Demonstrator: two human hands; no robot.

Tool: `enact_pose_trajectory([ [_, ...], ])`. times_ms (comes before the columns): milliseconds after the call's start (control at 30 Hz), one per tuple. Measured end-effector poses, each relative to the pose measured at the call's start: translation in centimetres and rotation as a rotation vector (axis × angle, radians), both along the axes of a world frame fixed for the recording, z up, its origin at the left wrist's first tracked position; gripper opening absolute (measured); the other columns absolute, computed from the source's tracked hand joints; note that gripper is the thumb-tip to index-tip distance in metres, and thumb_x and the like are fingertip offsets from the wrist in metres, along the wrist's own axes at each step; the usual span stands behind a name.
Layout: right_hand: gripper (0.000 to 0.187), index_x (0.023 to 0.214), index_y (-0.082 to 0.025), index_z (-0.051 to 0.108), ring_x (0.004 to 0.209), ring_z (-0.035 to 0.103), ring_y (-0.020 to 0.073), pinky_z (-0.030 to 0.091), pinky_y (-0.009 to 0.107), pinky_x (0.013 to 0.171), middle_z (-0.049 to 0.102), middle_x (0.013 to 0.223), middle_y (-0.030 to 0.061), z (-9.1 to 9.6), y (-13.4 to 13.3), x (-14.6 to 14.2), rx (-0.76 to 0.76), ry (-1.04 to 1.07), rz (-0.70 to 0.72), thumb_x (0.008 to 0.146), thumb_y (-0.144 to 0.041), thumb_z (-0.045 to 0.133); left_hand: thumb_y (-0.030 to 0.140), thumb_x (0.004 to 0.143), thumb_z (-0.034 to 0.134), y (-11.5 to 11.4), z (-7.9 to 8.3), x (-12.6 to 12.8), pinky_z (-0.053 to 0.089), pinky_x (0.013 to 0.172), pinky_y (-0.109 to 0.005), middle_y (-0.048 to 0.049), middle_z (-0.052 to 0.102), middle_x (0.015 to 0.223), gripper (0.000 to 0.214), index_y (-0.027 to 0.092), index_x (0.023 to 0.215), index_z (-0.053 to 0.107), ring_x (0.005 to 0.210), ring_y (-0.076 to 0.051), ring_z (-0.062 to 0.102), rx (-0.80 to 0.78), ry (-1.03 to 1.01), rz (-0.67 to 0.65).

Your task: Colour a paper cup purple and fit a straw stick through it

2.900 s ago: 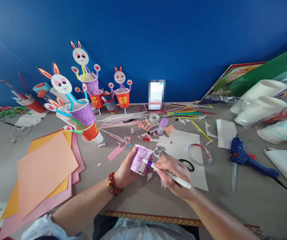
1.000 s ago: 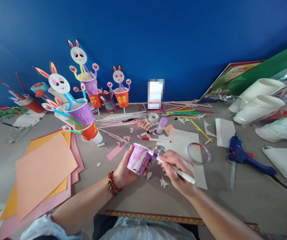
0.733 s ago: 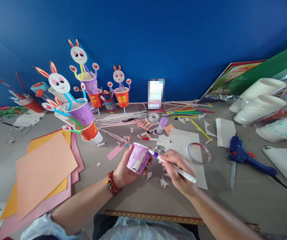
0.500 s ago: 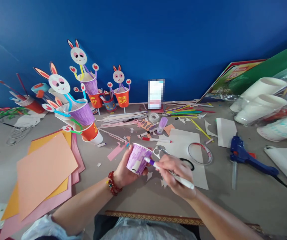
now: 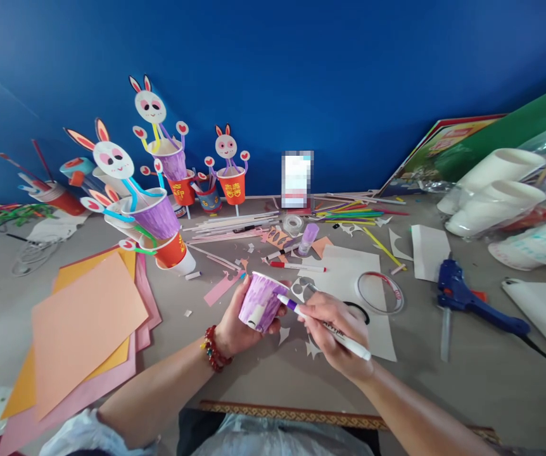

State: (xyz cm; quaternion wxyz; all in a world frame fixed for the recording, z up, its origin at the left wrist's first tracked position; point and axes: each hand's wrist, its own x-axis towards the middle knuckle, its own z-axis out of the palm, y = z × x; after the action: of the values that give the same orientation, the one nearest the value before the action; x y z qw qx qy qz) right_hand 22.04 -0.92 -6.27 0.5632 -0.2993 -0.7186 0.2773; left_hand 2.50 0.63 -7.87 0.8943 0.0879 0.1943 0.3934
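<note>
My left hand (image 5: pixel 235 323) is wrapped round a small paper cup (image 5: pixel 260 301) that is scribbled purple on its outside, tilted with its rim up and to the left. My right hand (image 5: pixel 337 332) grips a white marker (image 5: pixel 325 328) with a purple tip; the tip touches the cup's right side. A red bead bracelet (image 5: pixel 213 349) sits on my left wrist. Both hands hover over paper scraps on the grey table (image 5: pixel 472 386).
Finished bunny cups (image 5: pixel 152 212) stand at the back left. Coloured paper sheets (image 5: pixel 83 323) lie to the left. A tape ring (image 5: pixel 380 292), a blue glue gun (image 5: pixel 472 304), white paper (image 5: pixel 349 266), straws (image 5: pixel 349 214) and stacked white cups (image 5: pixel 496 190) are to the right.
The cup has been turned a little in my left hand. The marker tip has stroked up and down along its right side.
</note>
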Motion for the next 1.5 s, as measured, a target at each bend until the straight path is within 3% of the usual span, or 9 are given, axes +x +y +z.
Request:
enact_pose_trajectory([
  [133,0.033,0.109,-0.020,0.066,0.065,0.059,0.0146,0.049,0.029,0.059,0.064,0.077,0.0029,0.4,0.1,-0.2,0.008,0.002,-0.019,0.085,0.000,0.055,0.059,0.096,0.038,0.0,0.0,0.0,0.048,0.051,-0.025,-0.0125,0.065,0.083,0.068,0.004,0.128,0.061,0.072,-0.019,0.062,-0.007,0.005,0.004],
  [300,0.034,0.107,-0.020,0.065,0.061,0.058,0.0136,0.047,0.027,0.057,0.062,0.068,0.0003,1.0,0.1,-0.4,0.049,-0.015,0.159,0.083,0.002,0.054,0.060,0.094,0.044,0.0,0.0,0.1,0.047,0.049,-0.025,-0.0129,0.068,0.090,0.066,0.006,0.128,0.061,0.071,-0.019,0.063,-0.004,0.037,0.000],
  [433,0.032,0.107,-0.019,0.066,0.065,0.060,0.0150,0.048,0.029,0.059,0.063,0.074,0.0029,0.8,0.1,-0.4,0.002,0.007,0.027,0.084,0.000,0.054,0.059,0.092,0.047,-0.1,-0.2,0.1,0.047,0.051,-0.025,-0.0117,0.068,0.085,0.065,0.006,0.127,0.062,0.072,-0.019,0.063,0.018,0.045,0.005],
  [600,0.031,0.104,-0.021,0.065,0.060,0.058,0.0133,0.049,0.027,0.059,0.065,0.070,0.0007,0.7,-0.2,-0.7,0.037,-0.014,0.210,0.082,0.000,0.054,0.058,0.090,0.053,-0.1,-0.2,0.3,0.046,0.056,-0.026,-0.0123,0.068,0.093,0.062,0.007,0.123,0.063,0.074,-0.019,0.063,0.015,0.075,0.013],
  [733,0.029,0.104,-0.020,0.065,0.064,0.060,0.0148,0.048,0.028,0.060,0.064,0.072,0.0022,0.8,-0.1,-0.7,-0.007,-0.014,0.072,0.084,-0.002,0.054,0.059,0.091,0.050,-0.1,-0.3,0.3,0.043,0.052,-0.025,-0.0114,0.068,0.092,0.061,0.008,0.123,0.063,0.071,-0.018,0.062,0.014,0.096,0.011],
  [867,0.029,0.100,-0.020,0.065,0.059,0.059,0.0131,0.048,0.026,0.058,0.065,0.068,0.0002,0.9,-0.1,-0.8,0.044,-0.037,0.207,0.082,-0.001,0.055,0.058,0.090,0.053,-0.1,-0.5,0.4,0.046,0.060,-0.027,-0.0117,0.069,0.091,0.061,0.007,0.122,0.063,0.073,-0.019,0.063,0.015,0.117,0.029],
  [1200,0.029,0.099,-0.020,0.065,0.059,0.059,0.0134,0.048,0.026,0.058,0.064,0.068,0.0001,0.7,-0.2,-1.0,0.041,-0.040,0.237,0.081,0.000,0.055,0.058,0.089,0.054,-0.1,-0.6,0.4,0.046,0.061,-0.028,-0.0122,0.070,0.089,0.061,0.008,0.121,0.064,0.075,-0.020,0.064,-0.008,0.173,0.054],
  [1333,0.026,0.101,-0.019,0.066,0.062,0.061,0.0146,0.049,0.027,0.058,0.065,0.071,0.0021,0.9,0.0,-0.9,-0.008,-0.022,0.098,0.084,-0.003,0.054,0.058,0.090,0.052,-0.1,-0.7,0.4,0.045,0.057,-0.027,-0.0117,0.070,0.091,0.060,0.009,0.122,0.064,0.071,-0.019,0.064,0.004,0.196,0.057],
  [1500,0.026,0.095,-0.020,0.065,0.056,0.059,0.0128,0.047,0.025,0.055,0.065,0.065,0.0003,1.2,-0.4,-1.3,0.048,-0.046,0.243,0.081,-0.001,0.054,0.058,0.089,0.054,-0.1,-0.6,0.4,0.047,0.059,-0.028,-0.0128,0.070,0.091,0.061,0.009,0.124,0.063,0.074,-0.020,0.064,-0.004,0.168,0.062],
])
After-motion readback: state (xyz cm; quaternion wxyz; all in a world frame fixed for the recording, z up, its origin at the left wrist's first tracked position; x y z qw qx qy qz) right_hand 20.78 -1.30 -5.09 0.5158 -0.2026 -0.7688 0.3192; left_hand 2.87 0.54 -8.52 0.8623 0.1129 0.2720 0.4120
